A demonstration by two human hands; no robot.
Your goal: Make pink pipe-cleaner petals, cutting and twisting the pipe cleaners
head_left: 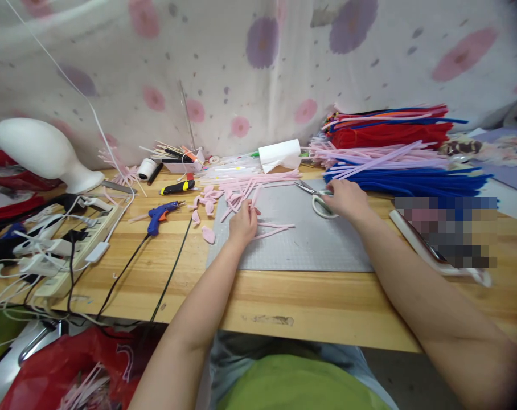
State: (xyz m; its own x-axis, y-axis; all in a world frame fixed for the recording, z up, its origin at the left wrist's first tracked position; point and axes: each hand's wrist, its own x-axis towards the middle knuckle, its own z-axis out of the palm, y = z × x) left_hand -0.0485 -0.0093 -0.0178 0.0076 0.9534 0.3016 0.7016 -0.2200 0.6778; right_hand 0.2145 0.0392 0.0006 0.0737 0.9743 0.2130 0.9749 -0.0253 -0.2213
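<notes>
My left hand [243, 222] rests on the grey cutting mat [310, 245], fingers closed round pink pipe cleaner pieces [275, 229] that trail to its right. My right hand [346, 199] lies over the white handles of a pair of scissors [316, 193], fingers curled on them; the blades point left. More pink pipe cleaners [245, 185] lie scattered at the mat's far left corner, with several small pink petal shapes [205, 208] beside them.
Stacks of pink, blue and red pipe cleaners [395, 154] fill the back right. A blue glue gun [160, 215], a black-and-yellow knife [177, 187], a white roll [279, 154], a white foam head [45, 151] and a power strip with cables [70, 239] stand at the left. A red bag [66, 370] sits below the table edge.
</notes>
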